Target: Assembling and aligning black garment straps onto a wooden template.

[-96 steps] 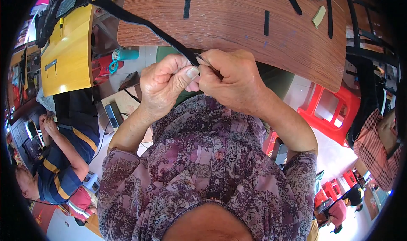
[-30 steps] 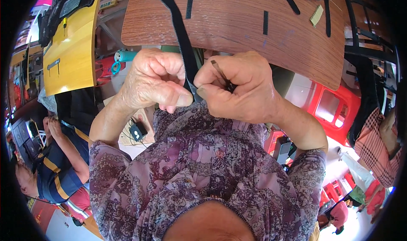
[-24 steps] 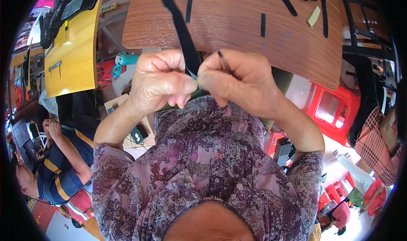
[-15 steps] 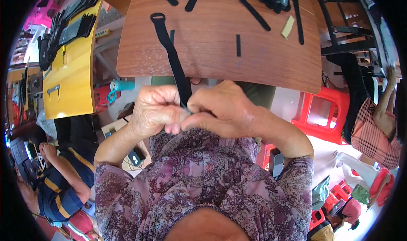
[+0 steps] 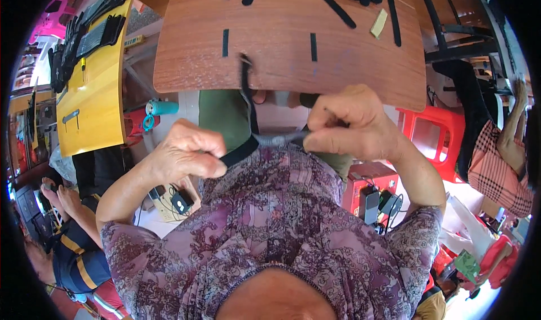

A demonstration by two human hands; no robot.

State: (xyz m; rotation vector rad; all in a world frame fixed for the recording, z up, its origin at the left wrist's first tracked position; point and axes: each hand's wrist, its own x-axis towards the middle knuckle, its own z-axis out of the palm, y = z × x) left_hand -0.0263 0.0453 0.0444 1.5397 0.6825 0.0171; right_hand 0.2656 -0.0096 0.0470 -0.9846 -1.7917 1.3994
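Observation:
My left hand [image 5: 189,151] and my right hand [image 5: 352,125] are apart above my lap, each closed in a pinch on a black strap [image 5: 248,103]. From between them its free end rises to the near edge of the wooden table [image 5: 270,66]. One black length slants down to my left fingers. A greyish, blurred stretch runs across to my right fingers; whether it is the strap's underside or a separate layer I cannot tell. Two short black strips, a left one [image 5: 225,43] and a right one [image 5: 314,47], lie on the table.
More black straps [image 5: 332,5] and a pale yellow piece [image 5: 378,24] lie farther back on the table. At left, a yellow table [image 5: 93,117] bears stacked black straps [image 5: 101,35]. A red stool [image 5: 431,137] stands at right. Other people sit at both sides.
My hands were together at the strap and have moved apart, left and right. The strap's upper end has dropped toward the table edge, and the greyish stretch now shows between my hands.

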